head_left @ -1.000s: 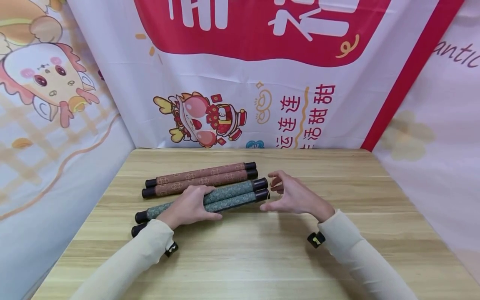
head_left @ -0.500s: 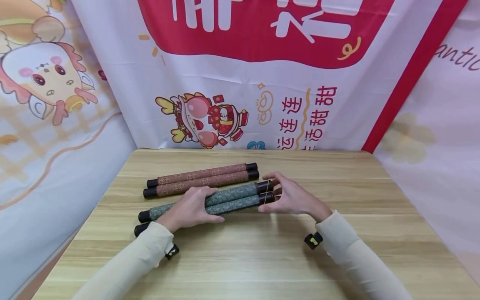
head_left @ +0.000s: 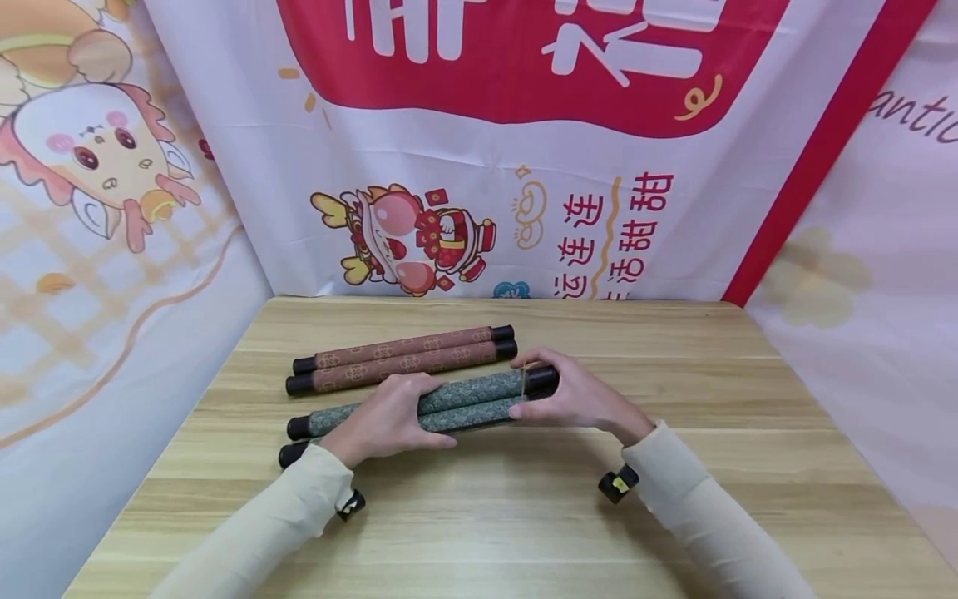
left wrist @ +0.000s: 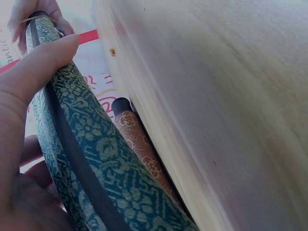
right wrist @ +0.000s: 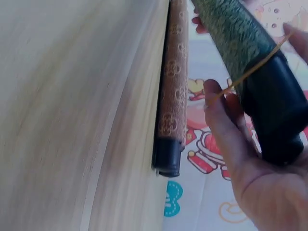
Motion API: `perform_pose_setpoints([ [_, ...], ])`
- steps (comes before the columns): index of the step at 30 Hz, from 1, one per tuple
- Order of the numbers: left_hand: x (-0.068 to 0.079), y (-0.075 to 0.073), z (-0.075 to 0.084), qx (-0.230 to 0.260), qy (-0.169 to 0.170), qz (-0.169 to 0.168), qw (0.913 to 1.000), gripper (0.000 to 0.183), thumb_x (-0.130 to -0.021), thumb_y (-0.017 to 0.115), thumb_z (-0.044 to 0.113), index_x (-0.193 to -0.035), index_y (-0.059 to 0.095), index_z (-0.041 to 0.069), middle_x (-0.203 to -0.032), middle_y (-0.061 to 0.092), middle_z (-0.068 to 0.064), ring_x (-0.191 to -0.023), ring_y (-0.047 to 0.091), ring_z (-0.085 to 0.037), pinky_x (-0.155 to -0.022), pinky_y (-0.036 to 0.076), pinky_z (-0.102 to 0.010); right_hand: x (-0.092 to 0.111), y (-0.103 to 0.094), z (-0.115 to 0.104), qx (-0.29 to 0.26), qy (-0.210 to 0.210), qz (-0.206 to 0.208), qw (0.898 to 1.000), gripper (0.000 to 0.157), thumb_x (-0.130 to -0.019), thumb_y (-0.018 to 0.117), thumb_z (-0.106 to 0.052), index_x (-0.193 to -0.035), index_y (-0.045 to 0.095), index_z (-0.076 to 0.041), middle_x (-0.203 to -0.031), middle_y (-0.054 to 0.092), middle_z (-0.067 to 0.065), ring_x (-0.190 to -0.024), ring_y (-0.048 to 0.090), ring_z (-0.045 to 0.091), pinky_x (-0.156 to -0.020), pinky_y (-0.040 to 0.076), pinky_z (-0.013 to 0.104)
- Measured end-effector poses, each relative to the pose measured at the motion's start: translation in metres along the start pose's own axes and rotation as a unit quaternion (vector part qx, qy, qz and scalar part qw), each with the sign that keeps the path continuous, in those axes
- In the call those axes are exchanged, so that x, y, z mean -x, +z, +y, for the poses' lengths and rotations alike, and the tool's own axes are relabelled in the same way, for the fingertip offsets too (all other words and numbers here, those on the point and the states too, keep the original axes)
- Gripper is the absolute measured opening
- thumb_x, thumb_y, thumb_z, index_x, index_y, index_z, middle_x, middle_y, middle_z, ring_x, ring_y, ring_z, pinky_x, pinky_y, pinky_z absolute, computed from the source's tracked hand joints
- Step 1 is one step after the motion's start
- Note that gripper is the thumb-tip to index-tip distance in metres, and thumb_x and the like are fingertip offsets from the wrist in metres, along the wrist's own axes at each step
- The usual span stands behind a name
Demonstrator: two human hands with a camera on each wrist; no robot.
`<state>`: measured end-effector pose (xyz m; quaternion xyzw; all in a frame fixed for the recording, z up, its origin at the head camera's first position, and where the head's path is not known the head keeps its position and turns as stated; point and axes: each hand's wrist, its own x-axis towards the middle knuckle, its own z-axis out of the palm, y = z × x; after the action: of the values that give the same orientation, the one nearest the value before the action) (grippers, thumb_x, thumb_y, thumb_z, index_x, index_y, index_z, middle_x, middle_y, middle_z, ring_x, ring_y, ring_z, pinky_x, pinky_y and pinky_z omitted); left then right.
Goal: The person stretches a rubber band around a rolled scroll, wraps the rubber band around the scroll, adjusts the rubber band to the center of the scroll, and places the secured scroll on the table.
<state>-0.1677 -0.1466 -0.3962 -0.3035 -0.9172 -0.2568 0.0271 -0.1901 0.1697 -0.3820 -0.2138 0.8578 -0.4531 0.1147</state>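
My left hand (head_left: 391,418) grips a double-rolled green patterned scroll (head_left: 473,401) around its middle, its right end tilted up off the table. Black knobs cap the scroll's ends. With thumb and fingers spread apart, my right hand (head_left: 582,398) holds a thin tan rubber band (right wrist: 260,65) stretched across the scroll at the base of its right-hand knobs. Those black knobs (right wrist: 279,96) sit inside the right hand, between thumb and fingers. In the left wrist view the green cloth (left wrist: 113,154) shows pale flowers and a dark strip along it.
Behind the green scroll lies a brown double-rolled scroll (head_left: 407,359) with black knobs, flat on the wooden table (head_left: 479,516). A printed white and red cloth (head_left: 449,150) hangs at the table's back edge, with more cloth at both sides.
My right hand has brought the rubber band leftward over the knobs to the edge of the green cloth. The green scroll has shifted slightly right with my left hand.
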Motion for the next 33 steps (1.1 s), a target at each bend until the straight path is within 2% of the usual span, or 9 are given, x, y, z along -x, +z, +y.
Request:
perform_pose_setpoints([
  [6, -0.001, 0.001, 0.003, -0.003, -0.015, 0.004, 0.9999, 0.089, -0.072, 0.097, 0.045, -0.142, 0.064, 0.001, -0.139, 0.070, -0.016, -0.127, 0.069, -0.031, -0.106, 0.057, -0.050, -0.001, 0.003, -0.008, -0.043, 0.035, 0.015, 0.998, 0.061, -0.082, 0.091, -0.042, -0.132, 0.064, -0.021, -0.121, 0.069, 0.008, -0.102, 0.065, 0.022, -0.085, 0.056, 0.036],
  [9, -0.001, 0.001, 0.004, -0.002, -0.024, 0.002, 0.9997, 0.090, -0.072, 0.097, 0.045, -0.142, 0.063, 0.000, -0.141, 0.069, -0.017, -0.129, 0.068, -0.032, -0.106, 0.056, -0.051, -0.001, 0.003, -0.008, -0.054, 0.039, 0.011, 0.998, 0.059, -0.085, 0.089, -0.038, -0.134, 0.063, -0.018, -0.120, 0.068, 0.011, -0.099, 0.065, 0.023, -0.082, 0.057, 0.035],
  [13, -0.002, 0.000, 0.005, -0.004, -0.031, -0.002, 0.9995, 0.090, -0.073, 0.097, 0.044, -0.143, 0.062, 0.000, -0.141, 0.068, -0.017, -0.129, 0.067, -0.033, -0.107, 0.056, -0.051, 0.000, 0.002, -0.007, -0.024, 0.032, 0.031, 0.999, 0.062, -0.088, 0.086, -0.041, -0.140, 0.061, -0.018, -0.124, 0.068, 0.010, -0.105, 0.066, 0.024, -0.087, 0.057, 0.039],
  [16, -0.004, 0.000, 0.005, -0.007, -0.036, -0.006, 0.9993, 0.090, -0.073, 0.097, 0.044, -0.144, 0.062, 0.000, -0.142, 0.068, -0.017, -0.130, 0.067, -0.034, -0.107, 0.056, -0.052, 0.002, 0.002, -0.010, 0.035, 0.006, 0.092, 0.995, 0.061, -0.090, 0.083, -0.041, -0.141, 0.061, -0.017, -0.129, 0.067, 0.007, -0.117, 0.065, 0.026, -0.098, 0.057, 0.046],
  [18, -0.005, -0.001, 0.004, -0.009, -0.039, -0.008, 0.9992, 0.090, -0.074, 0.096, 0.043, -0.144, 0.062, -0.001, -0.142, 0.068, -0.018, -0.130, 0.067, -0.035, -0.106, 0.056, -0.053, 0.004, 0.005, -0.016, 0.085, -0.025, 0.145, 0.985, 0.054, -0.092, 0.083, -0.038, -0.137, 0.064, -0.015, -0.127, 0.066, 0.007, -0.117, 0.063, 0.026, -0.098, 0.056, 0.049],
  [21, -0.007, -0.001, 0.003, -0.016, -0.044, -0.009, 0.9989, 0.089, -0.073, 0.097, 0.042, -0.143, 0.062, -0.001, -0.141, 0.068, -0.019, -0.129, 0.067, -0.035, -0.106, 0.056, -0.052, 0.006, 0.010, -0.026, 0.156, -0.089, 0.203, 0.963, 0.036, -0.092, 0.083, -0.029, -0.121, 0.072, -0.009, -0.114, 0.068, 0.008, -0.106, 0.064, 0.025, -0.092, 0.057, 0.046],
  [24, -0.009, 0.000, 0.003, -0.024, -0.047, -0.006, 0.9986, 0.090, -0.072, 0.098, 0.042, -0.142, 0.063, -0.003, -0.139, 0.069, -0.020, -0.127, 0.069, -0.035, -0.105, 0.057, -0.051, 0.007, 0.018, -0.036, 0.214, -0.129, 0.209, 0.945, 0.021, -0.091, 0.084, -0.026, -0.100, 0.076, -0.009, -0.098, 0.070, 0.005, -0.091, 0.064, 0.020, -0.081, 0.056, 0.037],
  [28, -0.011, 0.003, 0.004, -0.031, -0.050, -0.007, 0.9983, 0.090, -0.071, 0.098, 0.042, -0.140, 0.063, -0.005, -0.136, 0.070, -0.022, -0.124, 0.070, -0.037, -0.103, 0.058, -0.050, 0.009, 0.031, -0.042, 0.273, -0.124, 0.189, 0.935, 0.020, -0.091, 0.084, -0.029, -0.088, 0.075, -0.012, -0.088, 0.066, 0.000, -0.082, 0.059, 0.015, -0.074, 0.053, 0.031],
  [33, -0.014, 0.006, 0.007, -0.027, -0.052, -0.012, 0.9982, 0.091, -0.072, 0.098, 0.043, -0.140, 0.063, -0.007, -0.137, 0.070, -0.023, -0.125, 0.070, -0.037, -0.103, 0.059, -0.049, 0.009, 0.044, -0.040, 0.330, -0.103, 0.195, 0.918, 0.022, -0.090, 0.084, -0.032, -0.084, 0.072, -0.014, -0.088, 0.065, -0.001, -0.081, 0.059, 0.016, -0.074, 0.053, 0.035],
])
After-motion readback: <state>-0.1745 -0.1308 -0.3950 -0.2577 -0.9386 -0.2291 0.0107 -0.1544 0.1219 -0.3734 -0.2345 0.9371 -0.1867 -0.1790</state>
